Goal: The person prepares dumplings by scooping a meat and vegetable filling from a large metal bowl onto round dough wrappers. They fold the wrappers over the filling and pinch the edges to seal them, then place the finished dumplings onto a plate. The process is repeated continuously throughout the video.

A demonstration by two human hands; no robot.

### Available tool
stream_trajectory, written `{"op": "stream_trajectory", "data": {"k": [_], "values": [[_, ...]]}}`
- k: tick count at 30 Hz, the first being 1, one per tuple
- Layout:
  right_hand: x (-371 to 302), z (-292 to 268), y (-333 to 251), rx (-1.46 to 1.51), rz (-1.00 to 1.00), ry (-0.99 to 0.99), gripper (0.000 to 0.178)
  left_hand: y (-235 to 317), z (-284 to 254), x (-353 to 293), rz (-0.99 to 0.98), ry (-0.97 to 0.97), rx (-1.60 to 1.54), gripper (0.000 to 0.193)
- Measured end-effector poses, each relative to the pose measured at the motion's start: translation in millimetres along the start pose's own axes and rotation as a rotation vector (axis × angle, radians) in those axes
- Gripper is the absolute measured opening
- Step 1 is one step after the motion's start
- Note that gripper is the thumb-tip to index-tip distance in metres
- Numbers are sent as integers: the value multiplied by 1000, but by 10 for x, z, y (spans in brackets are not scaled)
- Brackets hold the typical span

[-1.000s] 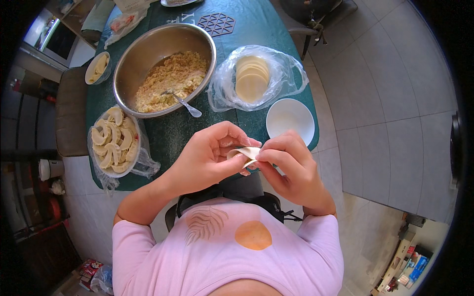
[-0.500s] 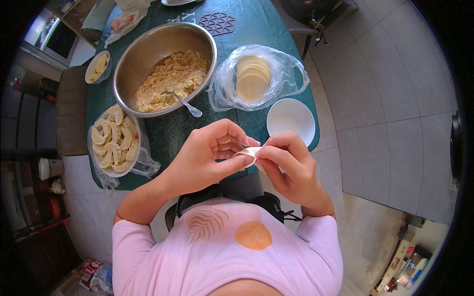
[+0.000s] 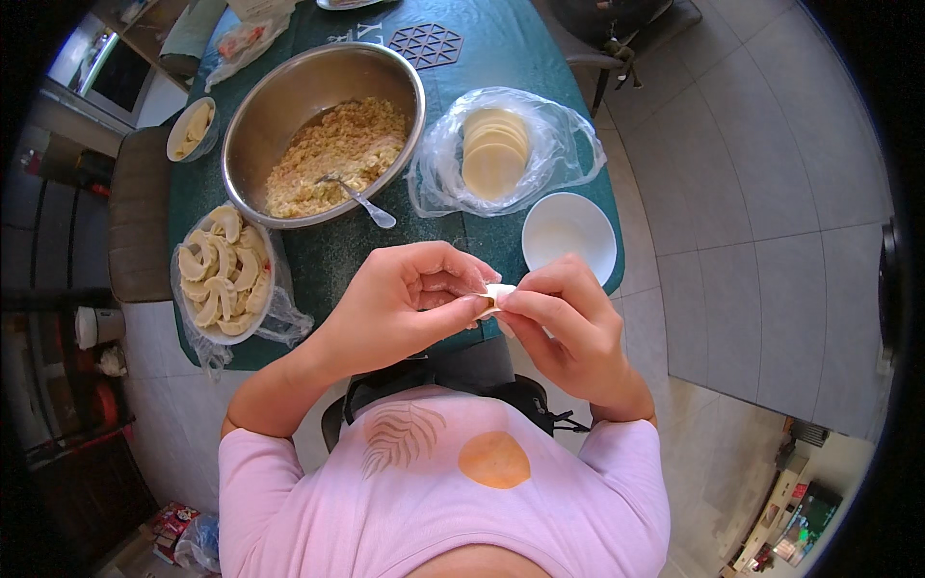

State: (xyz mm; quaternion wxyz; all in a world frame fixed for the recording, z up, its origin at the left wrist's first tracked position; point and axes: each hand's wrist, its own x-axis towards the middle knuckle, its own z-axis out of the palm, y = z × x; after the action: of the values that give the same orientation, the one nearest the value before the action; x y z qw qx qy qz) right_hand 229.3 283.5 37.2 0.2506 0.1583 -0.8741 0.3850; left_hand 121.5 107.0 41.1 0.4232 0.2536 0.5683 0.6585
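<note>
Between my two hands, over the near edge of the table, is a partly folded dumpling (image 3: 494, 298) with a bit of filling showing at its left. My left hand (image 3: 414, 301) pinches its left side between thumb and fingers. My right hand (image 3: 564, 318) grips its right edge with thumb and fingertips. Farther off stands a big steel bowl (image 3: 241, 159) of minced filling (image 3: 337, 154), a metal spoon (image 3: 371, 209) resting in it. Round dumpling wrappers (image 3: 494, 166) lie stacked in a clear plastic bag (image 3: 438, 178). At the left, folded dumplings (image 3: 224, 270) fill a white dish.
An empty-looking white bowl (image 3: 568, 238) sits just beyond my right hand. A small bowl (image 3: 193, 130) with pale pieces is at the far left, and a dark lattice trivet (image 3: 426, 45) at the back. A green cloth (image 3: 318, 279) covers the table; a brown chair (image 3: 145, 217) adjoins its left side.
My fingers have shifted slightly along the dumpling, and its wrapper is folded differently, with the opening now near my left thumb. The bowls and bag stay where they were.
</note>
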Motion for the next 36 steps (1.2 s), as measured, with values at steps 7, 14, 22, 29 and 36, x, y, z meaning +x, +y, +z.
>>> {"op": "stream_trajectory", "data": {"k": [7, 14, 22, 29, 36], "values": [[14, 70, -9, 35, 62, 87, 24, -29, -28, 12, 40, -82, -8, 22], [-23, 164, 15, 359, 326, 171, 21, -386, 76, 13, 246, -83, -353, 43], [75, 268, 116, 220, 171, 120, 22, -499, 101, -106, 365, 72, -168, 37], [200, 211, 18, 189, 132, 50, 27, -518, 47, -147, 425, 76, -151, 35], [244, 210, -38, 210, 138, 1, 29, -546, 1, -179, 442, 85, -107, 34]]}}
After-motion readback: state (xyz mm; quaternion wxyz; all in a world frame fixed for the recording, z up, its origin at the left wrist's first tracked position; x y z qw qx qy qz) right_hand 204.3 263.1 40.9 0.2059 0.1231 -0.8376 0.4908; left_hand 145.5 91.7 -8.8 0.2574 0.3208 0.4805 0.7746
